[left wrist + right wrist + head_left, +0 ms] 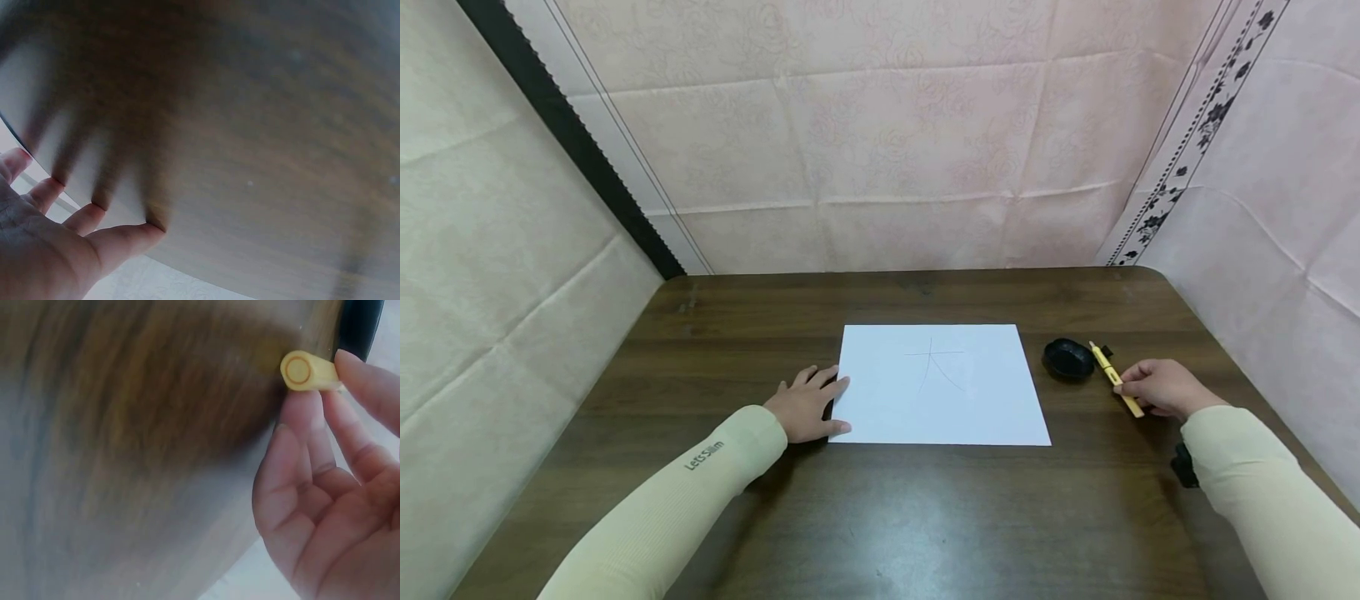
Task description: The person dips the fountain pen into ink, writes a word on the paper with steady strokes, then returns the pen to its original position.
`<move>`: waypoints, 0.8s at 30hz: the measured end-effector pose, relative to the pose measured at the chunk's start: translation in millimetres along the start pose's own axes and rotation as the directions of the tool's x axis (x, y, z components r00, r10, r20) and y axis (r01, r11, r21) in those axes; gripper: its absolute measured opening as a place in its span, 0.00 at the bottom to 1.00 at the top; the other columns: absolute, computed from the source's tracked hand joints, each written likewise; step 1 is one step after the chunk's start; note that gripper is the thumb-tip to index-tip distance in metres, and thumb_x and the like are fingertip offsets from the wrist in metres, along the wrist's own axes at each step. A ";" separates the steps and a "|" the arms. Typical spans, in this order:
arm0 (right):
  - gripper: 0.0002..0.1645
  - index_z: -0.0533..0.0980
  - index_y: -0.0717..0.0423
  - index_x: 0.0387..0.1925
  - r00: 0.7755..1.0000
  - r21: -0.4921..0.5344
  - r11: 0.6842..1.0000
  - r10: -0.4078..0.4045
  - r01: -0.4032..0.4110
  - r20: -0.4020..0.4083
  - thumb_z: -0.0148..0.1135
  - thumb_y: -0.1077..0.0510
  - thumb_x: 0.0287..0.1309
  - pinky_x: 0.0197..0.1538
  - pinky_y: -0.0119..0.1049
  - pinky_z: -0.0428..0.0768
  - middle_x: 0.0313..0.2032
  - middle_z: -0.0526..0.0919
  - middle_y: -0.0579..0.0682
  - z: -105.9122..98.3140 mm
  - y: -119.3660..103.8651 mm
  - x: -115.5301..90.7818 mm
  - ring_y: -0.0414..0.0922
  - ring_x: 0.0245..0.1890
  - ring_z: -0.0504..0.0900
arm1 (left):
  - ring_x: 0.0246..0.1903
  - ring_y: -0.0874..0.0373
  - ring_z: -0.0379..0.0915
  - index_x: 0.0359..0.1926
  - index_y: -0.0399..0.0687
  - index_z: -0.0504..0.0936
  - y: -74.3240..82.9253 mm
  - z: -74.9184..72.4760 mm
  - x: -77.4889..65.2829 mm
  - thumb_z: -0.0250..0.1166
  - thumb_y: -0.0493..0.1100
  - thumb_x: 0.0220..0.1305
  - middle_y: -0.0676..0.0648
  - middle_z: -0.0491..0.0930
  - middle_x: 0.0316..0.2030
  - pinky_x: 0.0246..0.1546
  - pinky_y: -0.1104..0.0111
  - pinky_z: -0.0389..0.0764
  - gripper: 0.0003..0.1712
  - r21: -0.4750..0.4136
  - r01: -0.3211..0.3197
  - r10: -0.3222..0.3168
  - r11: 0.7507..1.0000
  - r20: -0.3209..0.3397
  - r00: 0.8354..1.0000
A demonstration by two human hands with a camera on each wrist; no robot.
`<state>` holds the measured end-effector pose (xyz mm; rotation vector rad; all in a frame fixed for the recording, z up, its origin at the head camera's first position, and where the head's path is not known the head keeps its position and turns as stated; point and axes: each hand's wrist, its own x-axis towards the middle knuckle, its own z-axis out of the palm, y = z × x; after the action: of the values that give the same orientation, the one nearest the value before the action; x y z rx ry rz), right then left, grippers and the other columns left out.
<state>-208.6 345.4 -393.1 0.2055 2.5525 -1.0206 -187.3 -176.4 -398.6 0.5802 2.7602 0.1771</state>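
A white sheet of paper (880, 408) lies on the table, with a few thin crossing lines drawn on its upper half. My left hand (807, 406) rests at the sheet's left edge with its fingers spread, thumb near the lower corner. In the left wrist view the fingertips of this hand (69, 244) press down on a pale surface. To the right of the sheet, my right hand (1165, 388) pinches a slim yellow marker (1116, 379) between thumb and fingers. From the right wrist, the marker's round end (298, 370) shows above the fingers of the right hand (337, 506).
A small black oval dish (1069, 359) stands between the sheet and the marker. Close to the marker's tip is a small black piece (1107, 352), too small to identify. The brown wooden table (925, 525) ends at cloth-covered walls (887, 142) behind and on both sides.
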 end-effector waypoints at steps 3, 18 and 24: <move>0.18 0.74 0.72 0.44 1.000 -0.025 1.000 -0.009 0.010 0.002 0.62 0.58 0.62 0.31 0.40 0.78 0.28 0.78 0.48 -0.9 0.2 0.6 0.44 0.30 0.76 | 0.72 0.37 0.43 0.74 0.52 0.57 -0.5 -0.1 -0.2 0.59 0.64 0.64 0.43 0.50 0.74 0.60 0.33 0.55 0.44 -0.005 -0.002 0.002 1.000 0.002 1.000; 0.24 0.71 0.75 0.50 0.999 -0.084 0.996 -0.043 0.042 -0.003 0.61 0.57 0.63 0.34 0.41 0.79 0.37 0.80 0.61 -4.4 -7.0 -0.4 0.50 0.35 0.78 | 0.71 0.37 0.44 0.74 0.53 0.59 -12.0 1.5 0.9 0.63 0.65 0.59 0.43 0.51 0.74 0.60 0.32 0.54 0.47 -0.074 0.021 -0.020 0.997 0.012 1.000; 0.25 0.70 0.75 0.51 0.994 -0.182 0.978 -0.111 0.105 -0.024 0.57 0.55 0.65 0.38 0.45 0.79 0.44 0.79 0.69 -11.7 -19.1 -2.2 0.54 0.39 0.82 | 0.70 0.37 0.47 0.72 0.50 0.61 -9.0 -6.7 -0.2 0.65 0.63 0.59 0.41 0.53 0.72 0.59 0.34 0.58 0.46 -0.106 0.042 -0.040 0.993 0.016 0.999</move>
<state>-215.2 339.6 -372.4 0.0352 2.6937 -0.8221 -192.7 -185.0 -393.9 0.4950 2.7273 0.3076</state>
